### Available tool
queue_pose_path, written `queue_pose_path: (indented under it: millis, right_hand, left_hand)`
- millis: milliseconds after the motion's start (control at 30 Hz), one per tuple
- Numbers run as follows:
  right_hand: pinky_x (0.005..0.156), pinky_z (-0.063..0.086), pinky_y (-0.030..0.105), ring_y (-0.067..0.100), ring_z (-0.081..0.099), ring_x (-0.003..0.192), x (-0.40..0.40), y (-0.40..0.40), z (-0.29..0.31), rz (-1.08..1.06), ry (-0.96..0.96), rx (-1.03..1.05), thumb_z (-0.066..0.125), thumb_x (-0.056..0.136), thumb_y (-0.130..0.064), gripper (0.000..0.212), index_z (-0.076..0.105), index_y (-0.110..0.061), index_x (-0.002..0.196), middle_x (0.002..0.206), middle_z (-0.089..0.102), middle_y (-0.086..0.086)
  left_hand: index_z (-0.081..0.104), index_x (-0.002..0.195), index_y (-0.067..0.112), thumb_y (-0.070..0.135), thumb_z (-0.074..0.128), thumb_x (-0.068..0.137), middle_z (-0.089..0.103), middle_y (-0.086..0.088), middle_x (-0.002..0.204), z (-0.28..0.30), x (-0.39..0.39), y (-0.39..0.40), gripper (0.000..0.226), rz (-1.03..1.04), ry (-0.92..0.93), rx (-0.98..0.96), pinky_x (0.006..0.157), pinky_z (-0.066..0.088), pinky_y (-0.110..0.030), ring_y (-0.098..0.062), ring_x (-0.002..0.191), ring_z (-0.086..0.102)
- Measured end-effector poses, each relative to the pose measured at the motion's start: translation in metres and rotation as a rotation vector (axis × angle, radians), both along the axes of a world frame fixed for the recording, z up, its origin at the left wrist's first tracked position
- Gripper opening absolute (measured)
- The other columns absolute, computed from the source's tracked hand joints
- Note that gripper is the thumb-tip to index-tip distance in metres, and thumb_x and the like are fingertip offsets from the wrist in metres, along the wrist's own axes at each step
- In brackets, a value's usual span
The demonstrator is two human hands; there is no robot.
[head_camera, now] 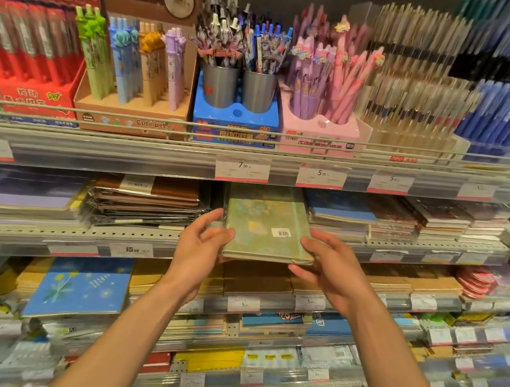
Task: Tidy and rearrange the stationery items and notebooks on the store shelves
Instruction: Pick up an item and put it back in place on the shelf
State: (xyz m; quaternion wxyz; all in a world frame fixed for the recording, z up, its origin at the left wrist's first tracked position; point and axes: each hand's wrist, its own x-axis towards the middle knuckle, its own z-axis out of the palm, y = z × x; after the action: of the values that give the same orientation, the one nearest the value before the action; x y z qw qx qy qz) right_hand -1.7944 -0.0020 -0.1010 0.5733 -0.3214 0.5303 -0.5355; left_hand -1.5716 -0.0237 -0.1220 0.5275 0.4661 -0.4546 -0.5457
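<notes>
A pale green notebook (pixel 264 224) with a barcode sticker and an elastic band lies half out of the second shelf, its near end sticking past the shelf edge. My left hand (pixel 202 245) grips its near left corner, thumb on top. My right hand (pixel 327 265) holds the near right corner, fingers curled round the edge. To the left lies a stack of brown wrapped notebooks (pixel 147 201). To the right sits a stack with a blue cover (pixel 339 210).
The top shelf holds pen displays: red boxes (pixel 23 62), a brown "Cute pet" box (pixel 135 78), metal cups of pens (pixel 238 92), pink pens (pixel 325 81). Price tags (pixel 242 168) line the rail. Lower shelves carry more notebooks, one blue with flowers (pixel 80 287).
</notes>
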Motion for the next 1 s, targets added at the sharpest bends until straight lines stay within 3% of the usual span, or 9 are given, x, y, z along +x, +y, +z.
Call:
queue_pose_path:
  millis: [133,233,400,500,567,667,733,833,1000]
  right_hand:
    - [0.070,0.060,0.030,0.021,0.073,0.100,0.001,-0.007,0.003,-0.047,-0.050,-0.013,0.065,0.094,-0.009,0.033,0.057,-0.013,0.126,0.109,0.075,0.009]
    - [0.074,0.060,0.031,0.021,0.071,0.100,0.007,-0.023,0.014,-0.098,-0.086,-0.002,0.064,0.094,-0.008,0.029,0.058,-0.009,0.122,0.111,0.072,0.012]
    - [0.075,0.062,0.032,0.022,0.071,0.099,0.009,-0.042,0.017,-0.128,-0.068,0.008,0.063,0.096,-0.014,0.025,0.060,-0.005,0.120,0.112,0.071,0.014]
    - [0.078,0.061,0.036,0.019,0.070,0.101,0.001,-0.034,0.014,-0.062,0.178,-0.027,0.064,0.095,-0.028,0.038,0.058,-0.011,0.129,0.115,0.069,0.007]
    - [0.081,0.058,0.034,0.013,0.064,0.101,-0.007,-0.023,0.008,-0.086,0.539,-0.116,0.063,0.094,-0.040,0.048,0.053,-0.018,0.136,0.121,0.064,0.000]
    - [0.102,0.043,0.040,0.015,0.053,0.119,-0.016,-0.013,-0.009,-0.180,1.192,-0.375,0.055,0.092,-0.059,0.055,0.056,-0.025,0.135,0.130,0.059,-0.005]
    - [0.109,0.029,0.041,0.017,0.044,0.130,-0.015,-0.014,-0.018,-0.160,1.425,-0.482,0.048,0.092,-0.065,0.059,0.058,-0.025,0.134,0.135,0.058,-0.006]
    - [0.112,0.024,0.042,0.018,0.041,0.134,-0.011,-0.024,-0.029,-0.169,1.456,-0.526,0.046,0.093,-0.061,0.056,0.056,-0.025,0.135,0.135,0.059,-0.003]
    - [0.115,0.024,0.047,0.023,0.040,0.137,-0.007,-0.049,-0.028,-0.194,1.439,-0.531,0.047,0.099,-0.051,0.052,0.056,-0.017,0.136,0.134,0.061,0.005]
  left_hand:
    - [0.047,0.142,0.019,0.016,0.057,0.098,0.069,0.005,0.115,0.003,-0.009,-0.004,0.045,0.038,-0.016,-0.046,0.065,0.058,-0.020,0.000,0.087,0.071]
    - [0.040,0.148,0.021,0.032,0.052,0.100,0.052,0.003,0.142,0.011,-0.010,-0.019,0.051,0.022,-0.156,-0.073,0.072,0.060,-0.024,-0.010,0.103,0.067]
    - [0.033,0.151,0.025,0.043,0.052,0.097,0.057,0.005,0.133,0.009,0.000,-0.023,0.060,-0.030,-0.317,-0.148,0.087,0.056,-0.030,-0.011,0.109,0.063]
    - [0.035,0.150,0.029,0.048,0.054,0.095,0.048,0.011,0.136,0.000,0.010,-0.018,0.061,-0.022,-0.584,-0.278,0.103,0.046,-0.032,-0.002,0.116,0.052]
    - [0.035,0.150,0.028,0.048,0.053,0.096,0.041,0.012,0.140,-0.004,0.013,-0.017,0.061,-0.013,-0.710,-0.378,0.106,0.042,-0.030,-0.003,0.124,0.045]
    - [0.035,0.150,0.029,0.051,0.051,0.096,0.036,0.013,0.148,-0.006,0.010,-0.022,0.060,0.020,-0.840,-0.483,0.110,0.037,-0.029,-0.004,0.136,0.035]
    - [0.033,0.151,0.031,0.054,0.047,0.096,0.032,0.010,0.153,-0.007,0.006,-0.026,0.060,0.032,-0.914,-0.495,0.112,0.032,-0.030,-0.007,0.141,0.028]
    - [0.032,0.151,0.034,0.056,0.042,0.097,0.030,0.005,0.158,-0.010,0.000,-0.032,0.059,0.059,-0.976,-0.475,0.114,0.031,-0.037,-0.014,0.145,0.025]
    - [0.037,0.149,0.031,0.055,0.040,0.099,0.041,0.001,0.154,-0.009,-0.012,-0.041,0.056,0.135,-0.984,-0.426,0.110,0.040,-0.044,-0.019,0.138,0.044]
